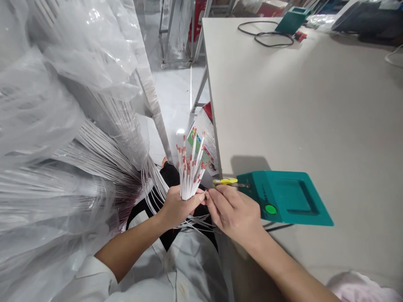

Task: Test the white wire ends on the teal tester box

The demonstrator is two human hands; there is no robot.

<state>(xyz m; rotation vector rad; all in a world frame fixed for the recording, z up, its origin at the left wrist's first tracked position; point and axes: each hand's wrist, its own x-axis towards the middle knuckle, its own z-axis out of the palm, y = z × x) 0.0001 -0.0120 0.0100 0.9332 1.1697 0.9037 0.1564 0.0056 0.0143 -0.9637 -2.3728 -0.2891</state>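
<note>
My left hand (178, 205) is closed round a bundle of thin white wires (189, 170) whose tips, fitted with small red and metal ends, fan upward. The wires trail down past my lap and back into plastic-wrapped bundles on the left. My right hand (231, 212) sits right beside it with fingers pinched at the bundle's edge, apparently on a single wire. Just above those fingers lies a small yellow-handled tool (225, 181), its tip pointing into a green box-shaped machine (285, 196) with a round green button.
A large grey table (302, 105) fills the right side; the machine stands at its near left edge. At its far end lie a black cable (267, 35) and another green machine (292, 19). Big clear plastic bags of white wires (63, 126) crowd the left. A metal rack stands beyond.
</note>
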